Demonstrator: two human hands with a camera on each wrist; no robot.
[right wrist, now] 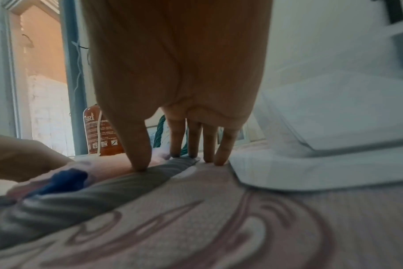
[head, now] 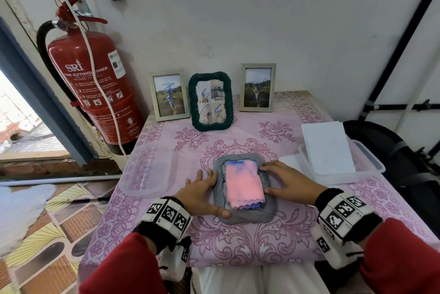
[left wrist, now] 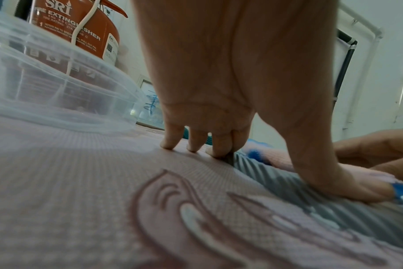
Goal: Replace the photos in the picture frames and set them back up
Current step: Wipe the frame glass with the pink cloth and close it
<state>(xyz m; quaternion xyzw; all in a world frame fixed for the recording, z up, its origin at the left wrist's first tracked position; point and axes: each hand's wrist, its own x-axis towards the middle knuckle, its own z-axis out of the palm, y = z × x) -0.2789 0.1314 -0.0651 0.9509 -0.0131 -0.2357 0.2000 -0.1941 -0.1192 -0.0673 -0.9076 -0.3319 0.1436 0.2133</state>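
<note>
Grey frame (head: pixel 245 212) lying flat near the table's (head: pixel 295 243) front edge, pink cloth (head: pixel 244 185) on top. Left hand (head: pixel 202 195) and right hand (head: pixel 289 182) flanking it, fingers nearly straight, thumbs on the frame's rim, seemingly pressing rather than gripping. Three upright frames along the back edge: silver left frame (head: pixel 168 95), green frame (head: pixel 211 101), silver right frame (head: pixel 258 87).

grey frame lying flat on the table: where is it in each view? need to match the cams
Head: grey frame lies lower centre, between both hands.
Left wrist: its ribbed edge shows right of centre, under the thumb.
Right wrist: lower left, running up to the fingertips.
Shared landmark: red fire extinguisher.
</note>
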